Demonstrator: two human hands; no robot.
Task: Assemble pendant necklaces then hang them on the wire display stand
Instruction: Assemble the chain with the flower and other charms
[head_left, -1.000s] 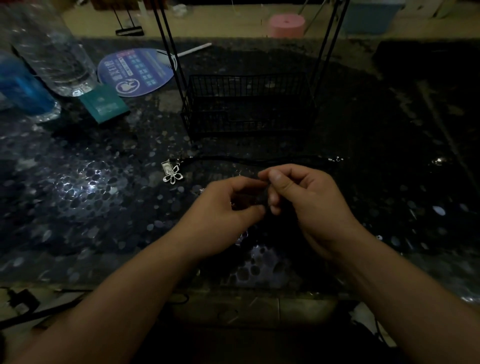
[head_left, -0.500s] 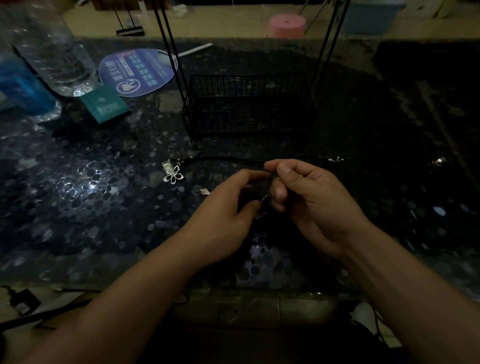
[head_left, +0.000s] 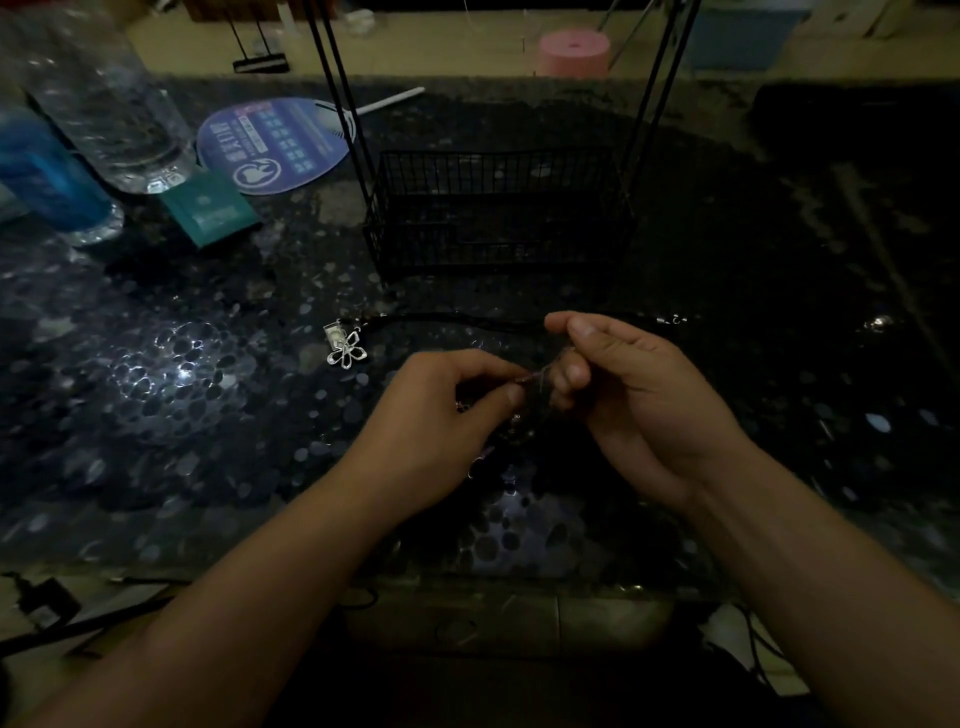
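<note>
Pendant parts sit between my fingertips at the centre of the frame, too small and dim to make out clearly. My left hand (head_left: 441, 410) has thumb and forefinger pinched together on a tiny piece, the other fingers curled under. My right hand (head_left: 628, 395) meets it from the right, fingers curled, thumb and forefinger closed over something thin; whether that is the cord or a ring I cannot tell. A black cord (head_left: 467, 319) lies on the dark speckled table (head_left: 156, 415) just above my hands, running left to a silver flower pendant (head_left: 347, 351) at centre left. The wire display stand (head_left: 493, 213) is in the upper middle, its basket base on the table and its uprights rising out of the frame. In the upper left are a clear bottle (head_left: 109, 104), a blue bottle (head_left: 47, 171), a round blue fan (head_left: 275, 143) and a teal packet (head_left: 210, 213).
</note>
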